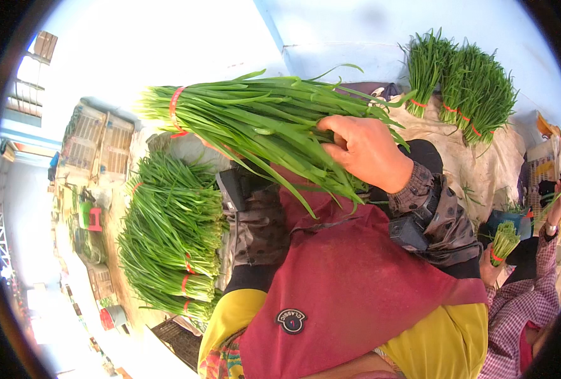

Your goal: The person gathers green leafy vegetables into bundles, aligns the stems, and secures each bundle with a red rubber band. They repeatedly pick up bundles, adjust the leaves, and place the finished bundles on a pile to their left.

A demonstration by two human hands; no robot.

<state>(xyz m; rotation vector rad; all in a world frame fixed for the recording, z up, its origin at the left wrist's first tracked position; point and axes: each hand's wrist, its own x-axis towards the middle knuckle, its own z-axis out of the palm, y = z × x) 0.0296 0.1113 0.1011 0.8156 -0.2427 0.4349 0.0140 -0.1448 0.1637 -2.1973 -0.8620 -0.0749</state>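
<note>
A large bunch of long green leaves, perhaps Chinese chives [261, 111], lies sideways in front of me, its pale stem ends at the left. A red band [174, 110] circles it near those ends. My left hand [219, 148] is mostly hidden beneath the bunch and supports it; only parts of its fingers show. At the leafy end, my right hand [368, 149] pinches some leaves between thumb and curled fingers. Dark patterned sleeves cover both forearms, and a dark box-like device is strapped on each.
Banded bunches [171, 227] are piled at the left. More stand upright on pale cloth [465, 156] by the wall at upper right. Plastic crates [117, 149] stand at far left. At lower right a co-worker in a checked shirt [517, 303] holds a small banded bunch [505, 244].
</note>
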